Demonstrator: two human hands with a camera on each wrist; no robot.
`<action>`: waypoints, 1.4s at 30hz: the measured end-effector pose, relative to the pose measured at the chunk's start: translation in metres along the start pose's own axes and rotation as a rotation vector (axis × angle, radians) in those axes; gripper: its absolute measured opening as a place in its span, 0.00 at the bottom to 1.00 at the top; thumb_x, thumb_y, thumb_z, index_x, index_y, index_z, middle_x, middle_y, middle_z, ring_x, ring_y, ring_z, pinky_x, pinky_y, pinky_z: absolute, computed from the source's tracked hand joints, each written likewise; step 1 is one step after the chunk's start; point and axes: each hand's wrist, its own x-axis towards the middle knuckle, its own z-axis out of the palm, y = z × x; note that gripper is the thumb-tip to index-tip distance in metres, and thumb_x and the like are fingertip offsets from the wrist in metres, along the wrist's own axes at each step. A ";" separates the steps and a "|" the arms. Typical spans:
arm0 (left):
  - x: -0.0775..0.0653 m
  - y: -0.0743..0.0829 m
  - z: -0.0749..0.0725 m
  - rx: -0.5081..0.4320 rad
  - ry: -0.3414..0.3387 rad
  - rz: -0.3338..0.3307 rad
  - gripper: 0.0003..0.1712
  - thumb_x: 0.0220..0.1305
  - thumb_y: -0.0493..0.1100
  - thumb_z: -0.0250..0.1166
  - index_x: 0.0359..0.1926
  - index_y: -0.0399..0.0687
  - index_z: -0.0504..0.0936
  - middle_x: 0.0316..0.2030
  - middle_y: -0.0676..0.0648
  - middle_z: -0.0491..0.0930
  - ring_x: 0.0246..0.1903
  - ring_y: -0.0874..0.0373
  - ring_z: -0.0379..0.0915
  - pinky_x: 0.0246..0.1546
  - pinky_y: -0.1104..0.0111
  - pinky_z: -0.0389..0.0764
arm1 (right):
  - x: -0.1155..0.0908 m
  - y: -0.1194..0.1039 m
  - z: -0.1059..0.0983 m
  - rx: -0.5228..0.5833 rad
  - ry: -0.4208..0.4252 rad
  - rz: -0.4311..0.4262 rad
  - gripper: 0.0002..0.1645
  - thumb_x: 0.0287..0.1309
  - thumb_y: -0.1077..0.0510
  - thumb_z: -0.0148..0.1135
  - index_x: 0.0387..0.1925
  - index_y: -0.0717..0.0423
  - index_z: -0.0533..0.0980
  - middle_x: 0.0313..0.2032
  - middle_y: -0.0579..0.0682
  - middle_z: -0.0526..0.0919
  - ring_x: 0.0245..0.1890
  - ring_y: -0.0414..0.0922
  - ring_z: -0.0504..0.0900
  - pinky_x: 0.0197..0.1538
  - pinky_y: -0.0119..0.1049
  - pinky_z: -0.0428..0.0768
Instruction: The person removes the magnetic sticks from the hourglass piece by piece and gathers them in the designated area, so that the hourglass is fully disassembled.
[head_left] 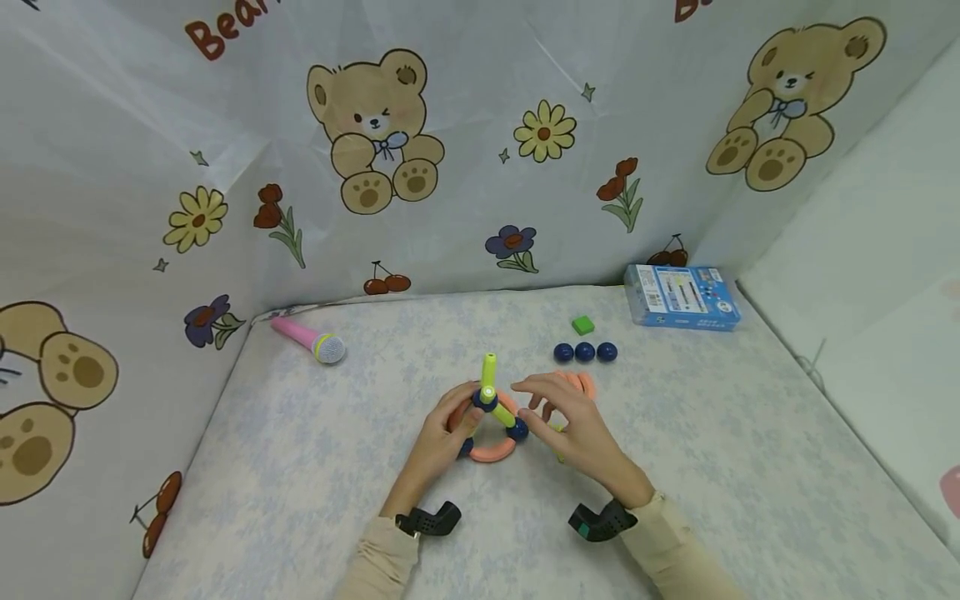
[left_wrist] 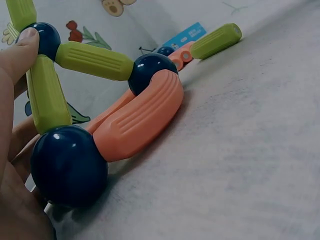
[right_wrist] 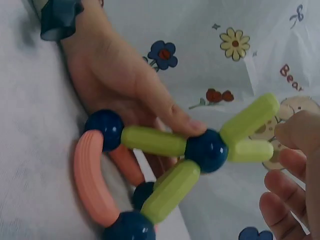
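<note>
Plastic-looking, the ball-and-rod frame on the surface seems light, stiff yet weak-jointed, best held by the top ball, where the left grip pinches while the right grip hovers empty

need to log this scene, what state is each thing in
frame, joined together
left grip, holding the frame
right grip, holding nothing
loose stick, lying on its side
spare curved pieces, partly hidden
three balls, unattached, in a row
block, lying flat
microphone, lying down
box, lying flat, closure unclear
</note>
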 end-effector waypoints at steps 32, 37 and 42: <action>-0.001 -0.003 -0.003 0.037 -0.024 0.031 0.26 0.76 0.49 0.63 0.72 0.64 0.74 0.75 0.47 0.66 0.76 0.54 0.58 0.76 0.54 0.64 | 0.001 0.000 0.022 0.119 -0.068 0.181 0.22 0.63 0.63 0.71 0.58 0.52 0.84 0.52 0.48 0.88 0.50 0.42 0.86 0.48 0.35 0.87; 0.000 -0.002 -0.002 0.040 -0.015 0.021 0.26 0.75 0.51 0.63 0.71 0.64 0.75 0.74 0.52 0.67 0.76 0.55 0.58 0.75 0.57 0.65 | -0.008 0.002 0.013 0.067 -0.059 0.221 0.22 0.65 0.61 0.70 0.60 0.54 0.82 0.51 0.50 0.88 0.45 0.39 0.87 0.47 0.34 0.87; 0.000 -0.001 -0.002 0.031 -0.016 0.018 0.25 0.75 0.52 0.63 0.70 0.66 0.75 0.74 0.53 0.68 0.76 0.55 0.59 0.75 0.56 0.66 | -0.023 0.010 0.003 0.070 -0.007 0.292 0.27 0.67 0.62 0.68 0.66 0.56 0.74 0.37 0.50 0.89 0.38 0.40 0.88 0.40 0.35 0.87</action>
